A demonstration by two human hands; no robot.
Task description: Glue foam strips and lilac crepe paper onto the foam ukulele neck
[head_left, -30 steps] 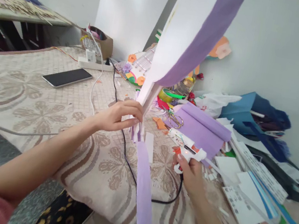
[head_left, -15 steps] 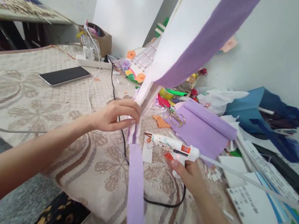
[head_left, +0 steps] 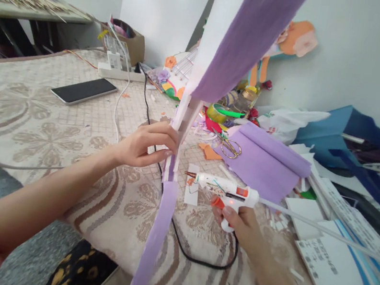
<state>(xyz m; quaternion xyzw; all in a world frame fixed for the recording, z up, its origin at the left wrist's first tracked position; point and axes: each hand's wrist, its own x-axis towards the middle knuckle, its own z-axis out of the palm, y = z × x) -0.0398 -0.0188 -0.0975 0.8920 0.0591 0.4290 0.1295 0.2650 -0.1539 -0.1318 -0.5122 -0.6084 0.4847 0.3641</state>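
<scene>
Evidently, in the head view, I'm partway along: a purple band (head_left: 249,36) runs along the upper part of the white frame (head_left: 222,16), which stands over the worktop (head_left: 106,206), while the purple strip (head_left: 156,234) hangs below, seemingly left to fix. My left hand (head_left: 147,147) keeps a narrow grip on the frame's edge; my right hand (head_left: 244,224) holds the glue gun (head_left: 219,186), apart from the frame. The frame's top and strip's end are cut off; my left grip's far side is hidden.
</scene>
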